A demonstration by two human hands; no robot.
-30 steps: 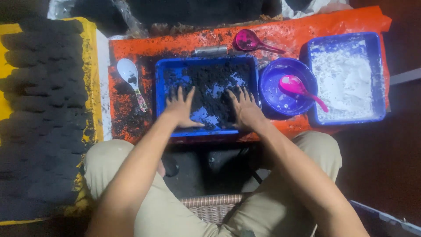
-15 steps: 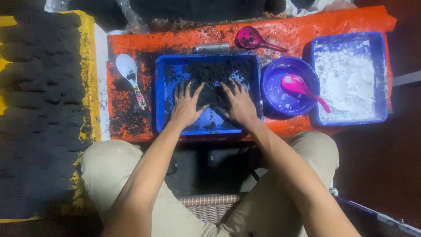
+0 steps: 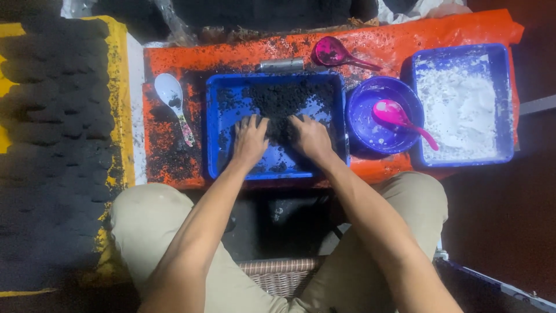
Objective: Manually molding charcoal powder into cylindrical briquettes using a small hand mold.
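Black crumbly material (image 3: 289,101) lies heaped in the far half of the blue rectangular tray (image 3: 215,139) in front of us, with loose specks scattered over the tray's near floor; our left hand (image 3: 250,141) rests palm down in the tray, its fingers (image 3: 259,123) spread a little and laid flat, the tips touching the near edge of the heap; our right hand (image 3: 311,139) lies just beside it, also palm down, its fingers (image 3: 296,120) slightly fanned and pressed onto the same dark mass; neither hand pinches or grips anything, and the two sit close together with a narrow strip of the material between them; so the heap sits under and just beyond the fingertips, toward the far wall of the tray; the tray stands on an orange sheet (image 3: 174,64) that covers the bench and is dusted with the same black crumbs; to the left of the tray lies a white spoon (image 3: 172,95), well apart from our left hand; just beyond the tray's far rim lies a short grey metal cylinder (image 3: 281,64), and near it a magenta scoop (image 3: 333,53); right of the tray stands a round purple bowl (image 3: 362,101) with a pink spoon (image 3: 397,116) in it; farther right a second blue tray (image 3: 504,104) holds white powder (image 3: 457,107); at far left, rows of dark lumps (image 3: 58,116) lie on a yellow surface (image 3: 120,87).
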